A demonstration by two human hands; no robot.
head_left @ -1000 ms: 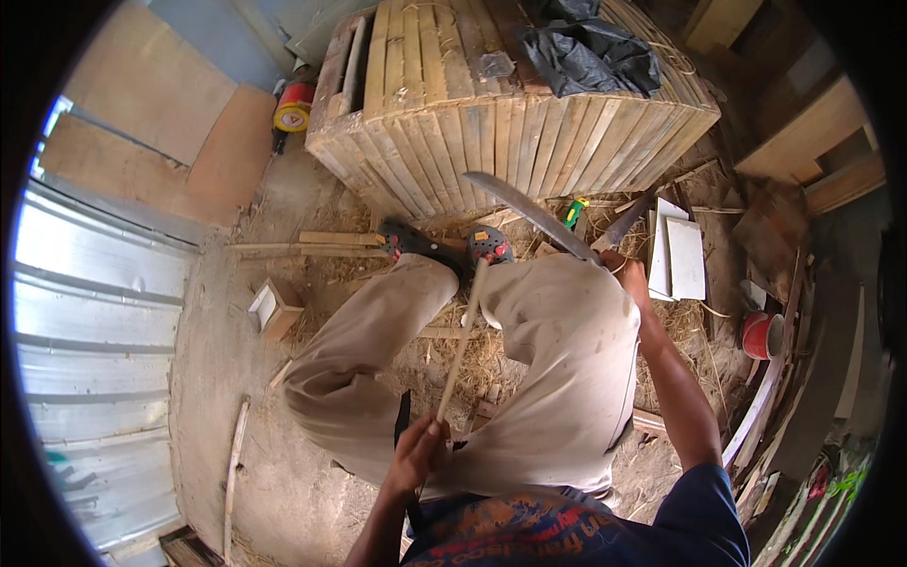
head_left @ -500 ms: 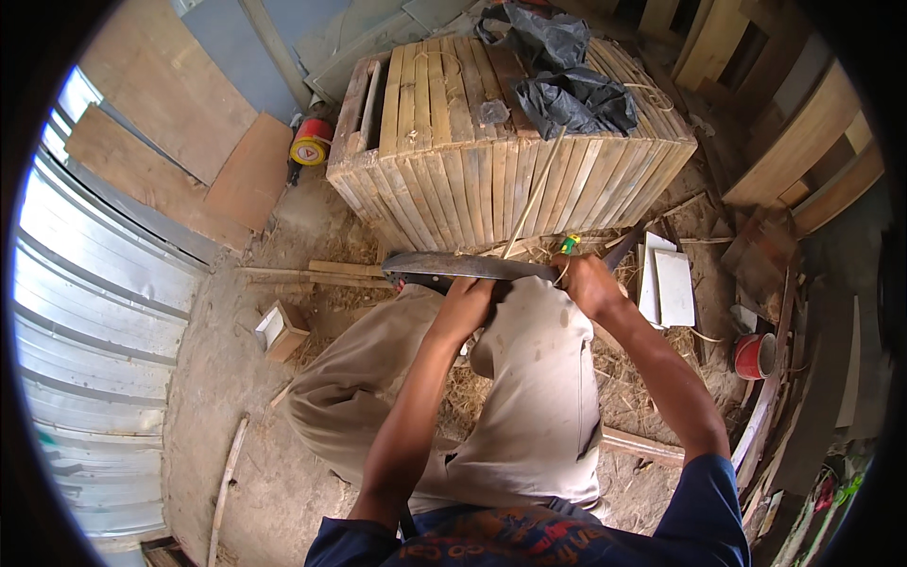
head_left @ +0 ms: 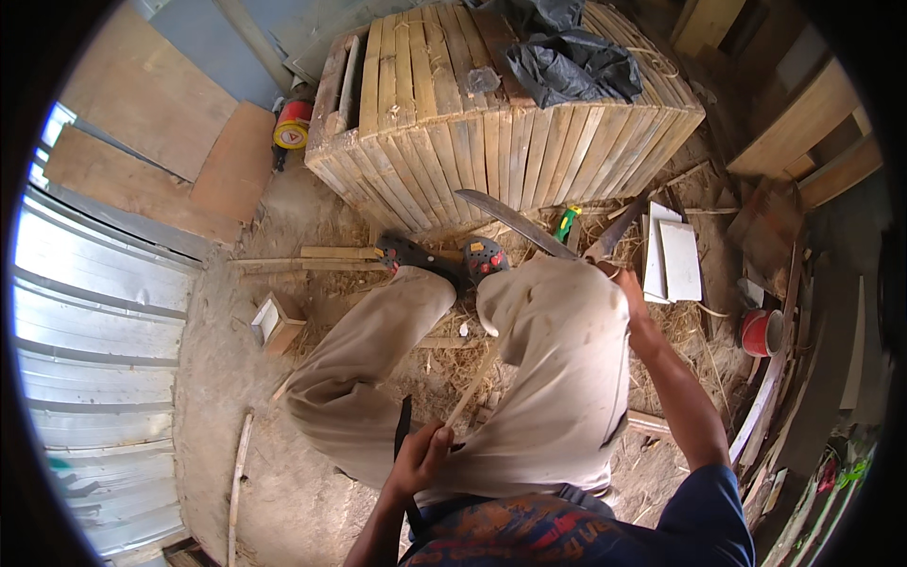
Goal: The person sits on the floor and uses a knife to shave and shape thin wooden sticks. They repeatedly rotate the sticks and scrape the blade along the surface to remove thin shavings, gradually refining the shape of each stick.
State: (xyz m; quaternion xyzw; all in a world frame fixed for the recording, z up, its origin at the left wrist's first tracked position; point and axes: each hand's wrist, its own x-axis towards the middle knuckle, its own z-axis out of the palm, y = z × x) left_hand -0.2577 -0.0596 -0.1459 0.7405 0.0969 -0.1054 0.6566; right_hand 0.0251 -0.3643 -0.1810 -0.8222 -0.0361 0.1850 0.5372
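My right hand, beside my right knee, is closed on a large knife with a long curved blade; the grip is mostly hidden. The blade points up and left, toward a wooden-slat crate. Low in front of my body, my left hand pinches a thin pale strip of wood or bamboo that slants up along my inner thigh. A narrow black strip stands beside that hand; whether it is held I cannot tell. A green-and-yellow handle lies on the ground beyond the blade.
Black plastic sheeting lies on the crate. White boards and a red can are at the right. A small wooden box and loose sticks lie at the left. A red-and-yellow reel stands near the plywood.
My left hand has drawn back from the knee toward my body with the pale strip. The knife has swung from lying across my knees to pointing up and left, with my right hand moving slightly right.
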